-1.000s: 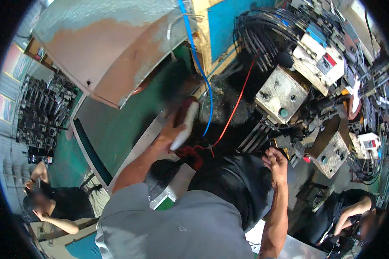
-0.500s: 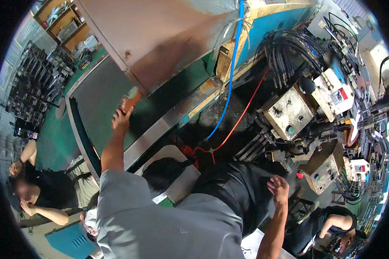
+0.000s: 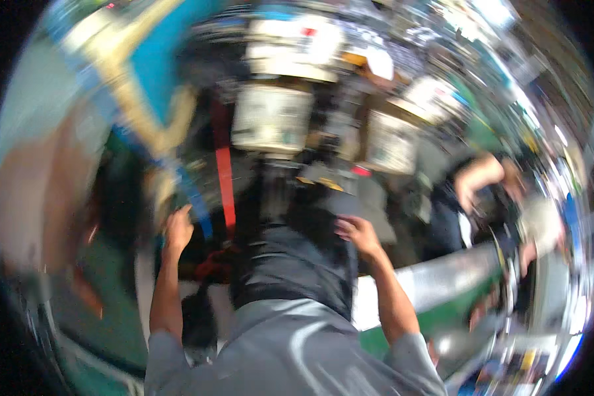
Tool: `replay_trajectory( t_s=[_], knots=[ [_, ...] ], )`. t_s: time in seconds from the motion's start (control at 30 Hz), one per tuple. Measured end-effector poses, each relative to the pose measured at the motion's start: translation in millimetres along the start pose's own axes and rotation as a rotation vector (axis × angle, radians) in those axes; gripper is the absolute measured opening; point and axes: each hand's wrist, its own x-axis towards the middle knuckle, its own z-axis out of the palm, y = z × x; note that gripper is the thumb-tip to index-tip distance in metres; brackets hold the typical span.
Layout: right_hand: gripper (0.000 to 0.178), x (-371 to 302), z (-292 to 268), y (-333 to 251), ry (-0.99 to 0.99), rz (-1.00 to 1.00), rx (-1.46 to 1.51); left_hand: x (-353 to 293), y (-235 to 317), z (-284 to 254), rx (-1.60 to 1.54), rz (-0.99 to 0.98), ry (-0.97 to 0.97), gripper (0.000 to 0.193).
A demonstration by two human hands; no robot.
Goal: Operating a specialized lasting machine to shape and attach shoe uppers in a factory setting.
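At the far left, well apart from the red hose (image 3: 225,188), a brown-and-grey metal panel (image 3: 43,198) is leaning over the dark green counter (image 3: 115,284). A blurred orange-brown object (image 3: 87,294) is lying on that counter, also left of the hose. A yellow frame (image 3: 132,99) is slanting down nearer to it. The left hand (image 3: 177,228) is reaching forward just left of the red hose, its fingers curving; blur is hiding whether it is gripping anything. Between that hand and the red hose, a blue hose (image 3: 197,201) is hanging. Just right of the red hose, a white control box (image 3: 272,119) is facing the person. Black trousers (image 3: 294,267) are spreading below and right of it. Farther right, the right hand (image 3: 358,234) is hovering at the knee, fingers loosely parted and holding nothing visible. Well to the hose's right, a co-worker (image 3: 472,191) is bending forward.
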Motion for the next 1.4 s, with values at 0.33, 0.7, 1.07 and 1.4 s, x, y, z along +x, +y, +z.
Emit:
replay_trajectory(
  t_s=[0.33,0.7,1.07,1.4],
  knots=[
    [0.040,-180.7,-104.5,261.9,1.015,0.111,0.013,-54.9,425.2,130.6,-0.561,0.945,-0.749,0.036],
    [0.073,-499.4,-29.3,485.3,1.360,1.315,-0.145,-107.5,428.5,208.3,-0.248,1.042,-0.971,0.027],
    [0.090,-556.4,-171.9,558.3,0.951,1.308,-0.637,-120.4,451.7,224.6,-0.025,1.111,-0.921,0.024],
    [0.124,-564.5,-90.6,550.1,1.098,0.584,0.149,-134.5,480.1,238.4,0.012,1.029,-1.013,0.024]
  ],
)
